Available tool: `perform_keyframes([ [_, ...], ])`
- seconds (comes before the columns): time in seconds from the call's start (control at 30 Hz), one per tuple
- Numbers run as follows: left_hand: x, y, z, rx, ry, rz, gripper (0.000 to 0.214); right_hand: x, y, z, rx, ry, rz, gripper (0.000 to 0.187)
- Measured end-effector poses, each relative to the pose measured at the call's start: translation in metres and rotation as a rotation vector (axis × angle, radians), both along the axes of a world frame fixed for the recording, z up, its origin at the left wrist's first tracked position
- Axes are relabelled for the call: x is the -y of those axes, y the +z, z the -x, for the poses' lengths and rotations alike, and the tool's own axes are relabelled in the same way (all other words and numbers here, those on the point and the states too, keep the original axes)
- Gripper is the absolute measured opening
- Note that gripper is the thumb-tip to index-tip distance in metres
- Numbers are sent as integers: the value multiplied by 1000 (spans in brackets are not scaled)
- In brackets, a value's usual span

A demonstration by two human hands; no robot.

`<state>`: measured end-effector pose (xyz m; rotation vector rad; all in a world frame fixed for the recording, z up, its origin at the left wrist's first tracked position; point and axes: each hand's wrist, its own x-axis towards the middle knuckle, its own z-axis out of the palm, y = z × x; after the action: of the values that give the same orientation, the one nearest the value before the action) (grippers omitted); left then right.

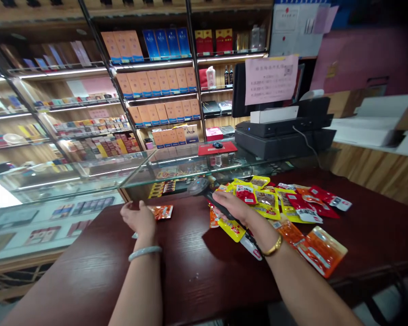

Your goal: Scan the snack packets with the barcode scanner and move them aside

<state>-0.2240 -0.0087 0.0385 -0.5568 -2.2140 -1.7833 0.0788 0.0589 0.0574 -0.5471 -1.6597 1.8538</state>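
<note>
My right hand (231, 207) is wrapped around the dark handle of a barcode scanner (197, 186), whose rounded head points left above the counter. Under and beside that hand lies a pile of snack packets (267, 203) in yellow, red and orange. On the left, my left hand (139, 219) is over a small orange snack packet (163, 212) on the wood. Its thumb stands apart from the bent fingers, and it partly covers the packet. A pale corner shows below the palm.
The dark wooden counter (183, 280) meets a glass display case (146, 174) at the back. Behind the pile stand a monitor (240, 90) with a pink notice and a black cash-register base (265, 140). A mouse (218, 145) rests on a red mat. Shelves of boxes line the wall.
</note>
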Motion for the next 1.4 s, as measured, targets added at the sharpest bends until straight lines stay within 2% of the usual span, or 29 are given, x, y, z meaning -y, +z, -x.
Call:
perform_keyframes([
  [0.07, -4, 4, -18, -136, 9, 29, 37, -5, 4, -7, 5, -17, -4, 53],
  [0.1, -7, 5, -31, -202, -67, 79, 33, -7, 6, -11, 7, -27, -8, 53],
  [0.2, -20, -1, -76, -326, -459, 357, 34, -14, 10, -22, 7, -68, -17, 53],
  [0.27, -28, -9, -105, -393, -636, 566, 44, -18, 11, -27, 6, -94, -16, 53],
  [0.37, -34, -20, -134, -461, -755, 805, 52, -22, 11, -31, 9, -122, -14, 53],
  [0.47, -39, -27, -147, -509, -789, 862, 48, -25, 10, -30, 13, -138, -17, 53],
  [0.57, -46, -36, -149, -446, -842, 770, 41, -25, 8, -27, 13, -136, -31, 53],
  [0.67, -56, -51, -145, -190, -981, 643, 33, -25, 6, -25, 16, -122, -40, 54],
  [0.77, -64, -59, -137, -4, -1040, 408, 28, -25, 5, -24, 27, -118, -29, 53],
  [0.83, -66, -57, -127, 99, -1009, 200, 28, -24, 5, -23, 30, -125, -17, 53],
  [0.93, -62, -45, -106, 242, -917, -33, 32, -20, 5, -18, 29, -129, -17, 54],
  [1.1, -51, -29, -71, 341, -645, -372, 33, -6, 2, -5, 47, -95, -68, 52],
  [1.2, -48, -28, -63, 341, -562, -449, 28, 2, -4, 5, 48, -34, -82, 54],
  [1.4, -50, -30, -66, 338, -567, -446, 21, 6, -15, 15, 53, 36, -98, 63],
])
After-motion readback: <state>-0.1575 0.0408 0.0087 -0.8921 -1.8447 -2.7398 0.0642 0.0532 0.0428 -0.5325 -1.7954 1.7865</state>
